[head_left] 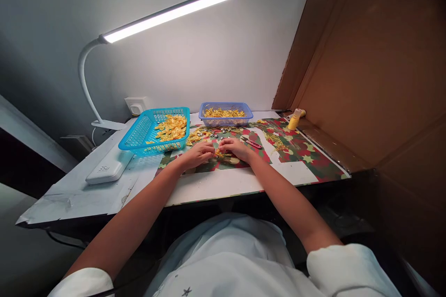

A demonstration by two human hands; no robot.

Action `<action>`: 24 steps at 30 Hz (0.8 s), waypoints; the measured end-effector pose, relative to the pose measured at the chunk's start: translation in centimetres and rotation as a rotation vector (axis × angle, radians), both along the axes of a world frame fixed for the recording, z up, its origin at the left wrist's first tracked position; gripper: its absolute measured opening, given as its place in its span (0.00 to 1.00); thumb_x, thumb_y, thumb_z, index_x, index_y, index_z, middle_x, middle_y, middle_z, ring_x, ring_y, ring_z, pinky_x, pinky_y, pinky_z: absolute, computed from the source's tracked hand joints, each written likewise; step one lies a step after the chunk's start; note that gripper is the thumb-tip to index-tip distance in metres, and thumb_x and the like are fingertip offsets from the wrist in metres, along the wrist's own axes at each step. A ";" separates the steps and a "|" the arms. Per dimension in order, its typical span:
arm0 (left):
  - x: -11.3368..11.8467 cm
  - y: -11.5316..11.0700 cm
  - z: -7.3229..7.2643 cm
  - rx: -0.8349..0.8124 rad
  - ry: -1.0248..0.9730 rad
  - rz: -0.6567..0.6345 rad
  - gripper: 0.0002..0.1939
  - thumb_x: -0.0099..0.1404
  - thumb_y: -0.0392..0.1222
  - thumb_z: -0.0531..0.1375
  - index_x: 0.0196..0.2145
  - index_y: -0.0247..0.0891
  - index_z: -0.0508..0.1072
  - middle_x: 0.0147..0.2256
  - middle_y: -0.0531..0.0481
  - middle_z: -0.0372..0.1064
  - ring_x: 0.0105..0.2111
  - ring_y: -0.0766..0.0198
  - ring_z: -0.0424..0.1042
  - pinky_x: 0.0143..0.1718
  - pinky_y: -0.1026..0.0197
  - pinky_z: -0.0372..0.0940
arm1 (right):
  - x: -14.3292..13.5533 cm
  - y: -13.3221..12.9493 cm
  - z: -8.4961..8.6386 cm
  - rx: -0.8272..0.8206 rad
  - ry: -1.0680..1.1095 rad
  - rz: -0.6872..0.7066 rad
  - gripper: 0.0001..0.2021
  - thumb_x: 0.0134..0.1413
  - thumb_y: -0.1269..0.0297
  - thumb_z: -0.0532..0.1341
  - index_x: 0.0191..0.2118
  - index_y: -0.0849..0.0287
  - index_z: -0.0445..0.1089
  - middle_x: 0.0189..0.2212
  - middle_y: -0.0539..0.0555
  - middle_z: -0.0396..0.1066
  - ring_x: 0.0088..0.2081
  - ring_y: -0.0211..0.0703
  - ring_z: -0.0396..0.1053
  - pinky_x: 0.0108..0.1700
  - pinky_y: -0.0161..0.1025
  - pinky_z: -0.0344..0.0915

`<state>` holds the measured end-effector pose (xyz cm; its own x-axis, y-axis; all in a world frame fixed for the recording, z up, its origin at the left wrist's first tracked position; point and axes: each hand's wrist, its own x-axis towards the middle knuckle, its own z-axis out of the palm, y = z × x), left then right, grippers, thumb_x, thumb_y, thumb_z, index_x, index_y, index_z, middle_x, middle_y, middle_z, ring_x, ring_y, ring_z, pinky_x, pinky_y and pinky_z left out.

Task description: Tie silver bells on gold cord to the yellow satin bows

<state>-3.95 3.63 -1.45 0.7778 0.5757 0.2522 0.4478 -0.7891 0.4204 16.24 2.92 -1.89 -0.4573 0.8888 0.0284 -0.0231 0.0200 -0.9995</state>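
My left hand (199,154) and my right hand (236,147) meet over the patterned sheet, fingers pinched together. Between them is a small yellow piece (219,153), gripped at its two sides; its exact shape is too small to make out. Just behind the hands lie loose yellow pieces (197,136) and a few small silvery bits (213,135). A pair of red-handled snips (251,143) rests to the right of my right hand.
A turquoise basket (139,133) of yellow pieces stands at left, a blue basket (226,121) behind. A white power bank (108,164) lies left. Gold strands (277,142) and a yellow bottle (294,119) are at right, beside tall cardboard (376,65). A lamp (170,13) hangs above.
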 end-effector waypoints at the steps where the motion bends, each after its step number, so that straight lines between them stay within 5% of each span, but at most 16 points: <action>1: 0.0 0.0 0.0 0.000 -0.001 -0.008 0.18 0.67 0.43 0.46 0.22 0.37 0.65 0.27 0.50 0.60 0.30 0.63 0.59 0.37 0.59 0.57 | 0.0 0.0 0.1 -0.013 0.003 0.007 0.08 0.34 0.64 0.67 0.23 0.61 0.69 0.22 0.46 0.65 0.27 0.34 0.60 0.31 0.34 0.55; 24: 0.5 -0.7 0.1 -0.023 -0.084 0.045 0.18 0.67 0.45 0.47 0.21 0.38 0.64 0.27 0.50 0.63 0.32 0.61 0.62 0.37 0.59 0.59 | 0.3 -0.1 0.0 -0.068 0.089 0.041 0.14 0.39 0.57 0.70 0.28 0.62 0.75 0.26 0.51 0.72 0.28 0.35 0.67 0.33 0.33 0.61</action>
